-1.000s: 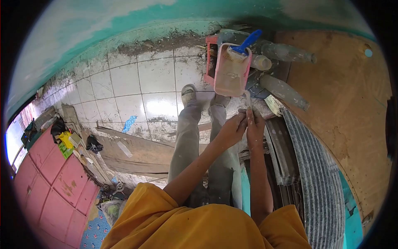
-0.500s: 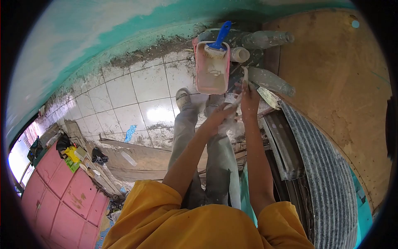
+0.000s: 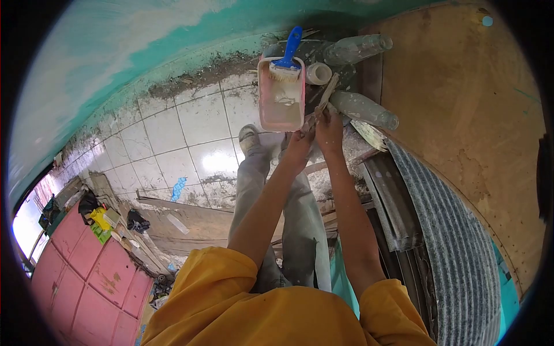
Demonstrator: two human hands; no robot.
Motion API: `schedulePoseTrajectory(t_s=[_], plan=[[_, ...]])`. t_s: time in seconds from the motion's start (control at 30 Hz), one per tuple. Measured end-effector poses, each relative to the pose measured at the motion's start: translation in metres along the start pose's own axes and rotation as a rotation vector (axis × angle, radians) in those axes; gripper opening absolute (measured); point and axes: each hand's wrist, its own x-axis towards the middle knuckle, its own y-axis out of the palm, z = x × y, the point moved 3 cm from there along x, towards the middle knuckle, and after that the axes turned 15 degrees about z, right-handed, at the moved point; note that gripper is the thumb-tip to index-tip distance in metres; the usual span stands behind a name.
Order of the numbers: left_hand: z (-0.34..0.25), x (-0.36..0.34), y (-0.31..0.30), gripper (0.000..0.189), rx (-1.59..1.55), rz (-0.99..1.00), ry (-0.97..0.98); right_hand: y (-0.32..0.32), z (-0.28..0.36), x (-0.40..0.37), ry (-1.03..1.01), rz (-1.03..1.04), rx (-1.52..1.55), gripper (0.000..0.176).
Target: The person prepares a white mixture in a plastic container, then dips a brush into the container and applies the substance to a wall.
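Note:
Just below a pink paint tray [image 3: 264,95], my left hand [image 3: 302,142] has its fingers closed on something too hidden to name. My right hand [image 3: 328,128] is beside it, pinching a thin, pale strip [image 3: 329,91] that points up between the tray and a glass bottle. Inside the tray lies whitish paint, and a brush with a blue handle [image 3: 292,46] rests across its far end. A white jar [image 3: 318,74] stands right of the tray. One glass bottle [image 3: 365,109] lies near my right hand, another [image 3: 358,49] farther back.
Dirty white floor tiles [image 3: 202,118] spread on the left below a turquoise wall [image 3: 144,49]. Corrugated sheets [image 3: 450,242] and a brown board [image 3: 461,104] are on the right. Pink panels [image 3: 86,277] and wood planks [image 3: 190,225] lie at the lower left.
Both hands have moved up and left, closer together, and the loose white material between them no longer shows. The strip now tilts to the right. The tray and bottles appear shifted left in view.

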Motion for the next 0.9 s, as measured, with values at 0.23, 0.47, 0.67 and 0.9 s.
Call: schedulePoseTrajectory(t_s=[0.23, 0.47, 0.67, 0.9], plan=[[-0.003, 0.017, -0.001, 0.046, 0.02, 0.1, 0.202, 0.0, 0.05, -0.042, 0.002, 0.032, -0.302, 0.047], [0.001, 0.0, 0.011, 0.051, 0.035, 0.072, 0.222, -0.001, 0.087, -0.015, -0.347, -0.034, -0.072, 0.05], [0.02, -0.004, -0.009, 0.047, -0.195, -0.092, -0.012, -0.003, 0.092, 0.022, -0.464, -0.065, -0.206, 0.061], [0.02, -0.003, -0.019, 0.058, -0.336, 0.166, -0.051, 0.001, 0.08, 0.045, -0.132, -0.025, -0.268, 0.058]])
